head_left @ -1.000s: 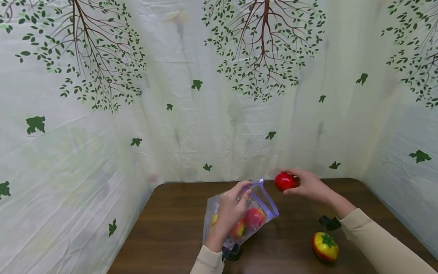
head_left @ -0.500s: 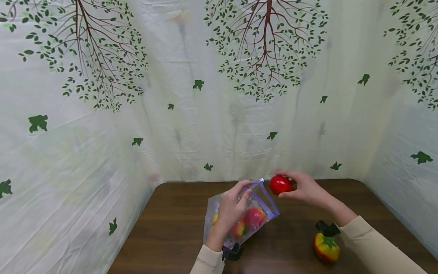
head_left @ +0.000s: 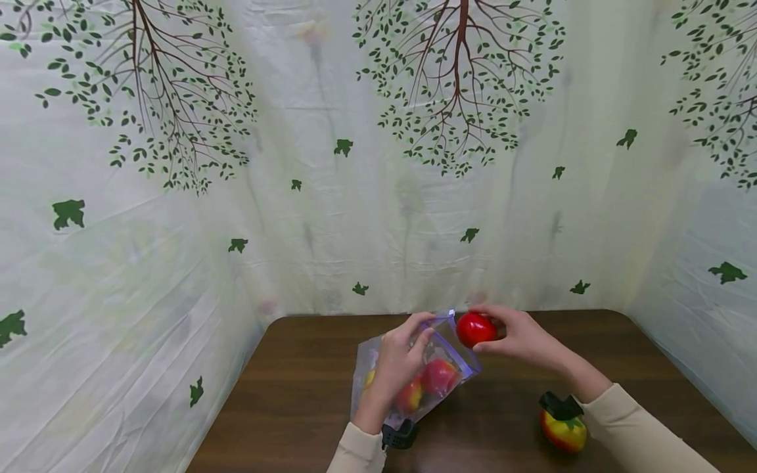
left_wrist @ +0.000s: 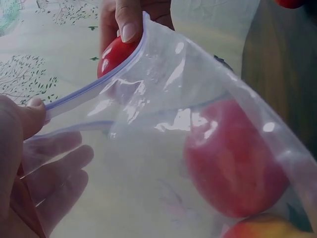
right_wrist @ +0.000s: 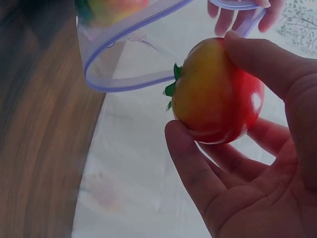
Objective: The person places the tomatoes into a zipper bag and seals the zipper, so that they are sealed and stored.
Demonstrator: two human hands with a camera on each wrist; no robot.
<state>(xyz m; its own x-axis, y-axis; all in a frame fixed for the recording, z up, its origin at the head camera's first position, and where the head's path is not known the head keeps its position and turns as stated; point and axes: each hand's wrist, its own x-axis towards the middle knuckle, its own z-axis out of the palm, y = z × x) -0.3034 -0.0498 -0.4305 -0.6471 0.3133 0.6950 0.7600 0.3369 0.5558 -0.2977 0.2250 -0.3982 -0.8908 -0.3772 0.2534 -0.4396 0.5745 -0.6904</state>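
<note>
My left hand (head_left: 397,361) pinches the rim of a clear zip bag (left_wrist: 133,183) with a purple-blue seal. Its mouth gapes toward the right. Inside the bag lie several red and yellow toy fruits (head_left: 440,376). At the bag's mouth, my right hand (head_left: 520,335) holds a shiny toy tomato (right_wrist: 218,94) between thumb and fingers. In the right wrist view it shows red and yellow skin and a green leafy stem that faces the opening. Part of the bag's contents is hidden behind my left hand.
A second red-yellow toy tomato (head_left: 564,433) lies on the brown wooden table (head_left: 296,394), partly covered by the right wrist's black camera (head_left: 560,406). Behind the table hangs a pale curtain (head_left: 408,263) printed with trees and leaves.
My right hand has carried the tomato left and slightly down, up to the bag's opening. My left hand and the bag have stayed nearly still.
</note>
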